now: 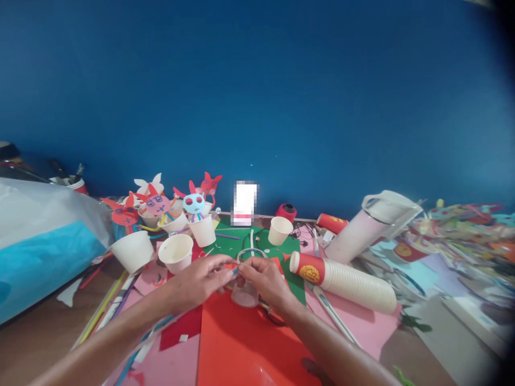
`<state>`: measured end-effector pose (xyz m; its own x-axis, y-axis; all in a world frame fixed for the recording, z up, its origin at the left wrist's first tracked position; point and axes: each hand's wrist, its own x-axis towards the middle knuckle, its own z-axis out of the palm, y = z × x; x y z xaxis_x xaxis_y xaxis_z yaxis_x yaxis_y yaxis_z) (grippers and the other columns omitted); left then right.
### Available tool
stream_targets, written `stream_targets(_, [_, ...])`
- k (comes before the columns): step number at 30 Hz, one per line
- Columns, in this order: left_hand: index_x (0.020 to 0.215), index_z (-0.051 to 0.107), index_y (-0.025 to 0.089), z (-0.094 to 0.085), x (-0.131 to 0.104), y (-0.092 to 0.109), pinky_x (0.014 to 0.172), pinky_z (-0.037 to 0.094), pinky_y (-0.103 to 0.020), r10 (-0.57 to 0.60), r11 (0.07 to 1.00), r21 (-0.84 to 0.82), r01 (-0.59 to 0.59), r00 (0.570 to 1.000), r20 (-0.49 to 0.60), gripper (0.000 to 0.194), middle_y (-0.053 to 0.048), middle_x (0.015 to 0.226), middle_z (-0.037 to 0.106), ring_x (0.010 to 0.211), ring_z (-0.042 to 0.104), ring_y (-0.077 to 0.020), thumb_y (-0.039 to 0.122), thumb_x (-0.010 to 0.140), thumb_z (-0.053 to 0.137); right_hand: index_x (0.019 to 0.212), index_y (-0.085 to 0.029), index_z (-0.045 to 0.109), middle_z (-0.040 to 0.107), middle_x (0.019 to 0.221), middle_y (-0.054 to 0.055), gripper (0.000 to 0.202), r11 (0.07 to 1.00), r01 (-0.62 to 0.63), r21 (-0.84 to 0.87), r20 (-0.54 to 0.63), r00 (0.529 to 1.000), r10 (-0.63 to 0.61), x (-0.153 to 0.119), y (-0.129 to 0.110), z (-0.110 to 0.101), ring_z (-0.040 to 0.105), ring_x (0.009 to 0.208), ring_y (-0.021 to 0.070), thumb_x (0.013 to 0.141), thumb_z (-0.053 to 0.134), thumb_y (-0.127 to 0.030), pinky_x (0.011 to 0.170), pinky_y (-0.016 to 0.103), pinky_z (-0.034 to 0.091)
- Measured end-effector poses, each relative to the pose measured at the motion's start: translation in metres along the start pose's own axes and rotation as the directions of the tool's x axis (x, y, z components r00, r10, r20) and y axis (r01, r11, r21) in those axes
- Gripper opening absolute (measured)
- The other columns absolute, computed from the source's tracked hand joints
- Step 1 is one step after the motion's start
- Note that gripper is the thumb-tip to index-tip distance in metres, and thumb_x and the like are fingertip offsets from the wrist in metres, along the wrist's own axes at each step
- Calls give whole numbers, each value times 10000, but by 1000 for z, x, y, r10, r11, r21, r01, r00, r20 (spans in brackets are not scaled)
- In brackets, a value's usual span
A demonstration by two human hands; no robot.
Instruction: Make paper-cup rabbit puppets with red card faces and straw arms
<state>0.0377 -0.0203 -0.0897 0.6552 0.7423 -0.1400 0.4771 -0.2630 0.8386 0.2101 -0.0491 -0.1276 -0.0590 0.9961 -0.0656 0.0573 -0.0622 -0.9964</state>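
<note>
Over the orange sheet (237, 343), both hands meet with their fingertips almost touching. My left hand (207, 279) is closed in a pinch, with a small bit of blue at its fingertips that is too small to name. Opposite it, my right hand (267, 279) also pinches at the same spot, and its fingers hide what lies between them. Just below the fingers sits a clear round object (245, 297), partly covered by the right hand. A white paper cup (177, 254) stands close behind my left wrist.
Several paper cups with cut-paper animal faces (193, 202) stand at the back left. A long stack of paper cups (354, 281) lies on the right, before a leaning white jug (362, 228). A plastic bag (44, 241) fills the left edge. A blue wall (257, 96) rises behind.
</note>
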Motion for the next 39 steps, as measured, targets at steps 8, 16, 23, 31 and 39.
stream_targets(8, [927,551,128,5,8,-16,393,344,-178,-46,959,-269,88,987,156,337,-4,614,600,410,518,-88,420,822,419,579,-142,582,606,559,-5,207,1000,25,14,36,999,-25,0,5,4,511,501,80,750,547,-254,487,177,379])
stream_targets(16, [1045,566,121,0,8,-5,393,302,-168,-77,981,-179,75,997,-1,386,35,536,548,365,413,-50,404,812,446,606,-126,606,601,561,30,448,997,61,41,40,997,-62,0,-5,1,552,562,127,800,470,-506,532,219,403])
stream_targets(23, [944,586,130,-7,5,-4,382,257,-172,-98,968,-232,92,995,-12,311,29,545,555,370,405,-50,372,804,450,821,-157,600,628,684,10,217,978,-15,207,89,996,-4,0,-5,1,560,604,115,723,604,-351,555,211,415])
stream_targets(31, [948,581,129,-9,4,-4,381,247,-172,-129,956,-268,121,992,-13,304,39,531,545,362,382,-42,370,796,473,769,-172,592,561,686,-32,89,996,62,-58,123,991,-55,-1,-8,-2,492,599,75,682,595,-185,574,182,398])
stream_targets(39, [931,587,131,-9,4,-2,386,258,-173,-120,957,-266,116,993,0,294,43,512,527,373,380,-47,365,798,470,795,-169,614,498,554,-44,134,984,-143,-103,216,963,163,-4,-8,-3,413,421,57,708,581,-267,401,163,338])
